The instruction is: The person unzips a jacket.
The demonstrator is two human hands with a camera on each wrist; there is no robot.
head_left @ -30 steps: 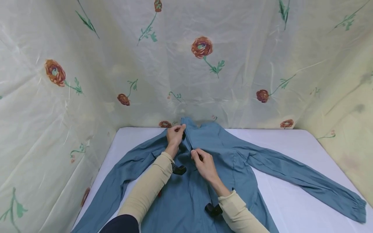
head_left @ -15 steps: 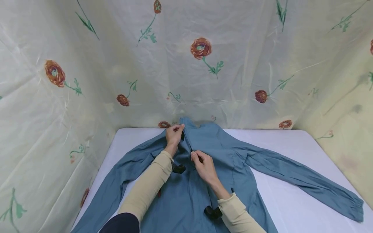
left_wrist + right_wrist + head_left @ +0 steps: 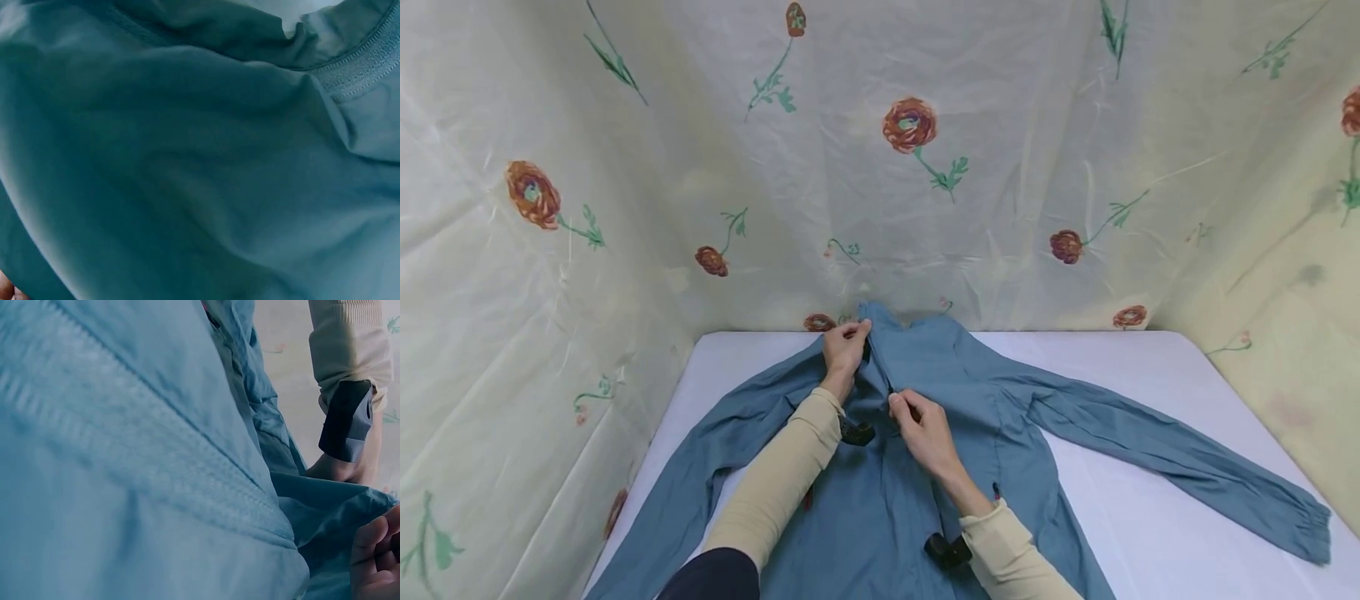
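Clearly soft and limp: a blue zip-front jacket pinched at two spots along its front

Spread front side up on the white-covered table, the jacket lies with its collar at the far edge and one sleeve stretched out to the person's right. The left hand is closed in a pinch on the front edge just below the collar top; the right hand pinches lower down, at the bottom of the dark line of the zip. Whether its fingertips have the pull itself or the cloth beside it, I cannot tell.

The fabric looks thin, smooth and light, falling into loose folds, so it should weigh little, give no stiffness of its own and perhaps slide a bit between the fingers. Loose cloth could bunch or catch in the teeth. The zip is probably the firmest part, so the best holds would be the pull and the edge by the collar, with the strip between kept straight. The gathered cuff looks stretchy, a poor place to steady the front from.
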